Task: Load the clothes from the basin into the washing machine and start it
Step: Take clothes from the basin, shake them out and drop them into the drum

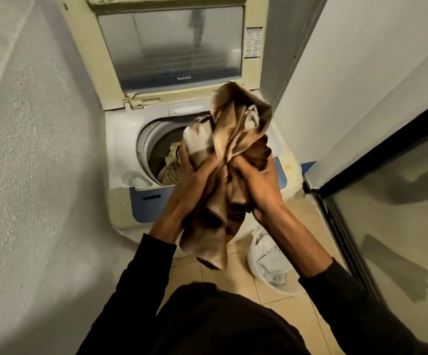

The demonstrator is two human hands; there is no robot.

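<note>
A top-loading washing machine (120, 139) stands ahead with its lid (169, 47) raised. Its drum (154, 147) holds some pale clothes (170, 162). A crumpled brown and beige garment (236, 134) hangs over the drum's front edge, its lower end trailing down in front of the machine. My left hand (192, 175) and my right hand (259, 180) both grip it, side by side. A white basin (252, 254) sits on the floor at the right, with white and grey clothes (272, 262) in it.
A rough white wall (28, 149) runs close on the left. A white wall (361, 73) and a dark-framed glass door (387, 201) close in the right side. Beige floor tiles (233, 278) lie between me and the machine.
</note>
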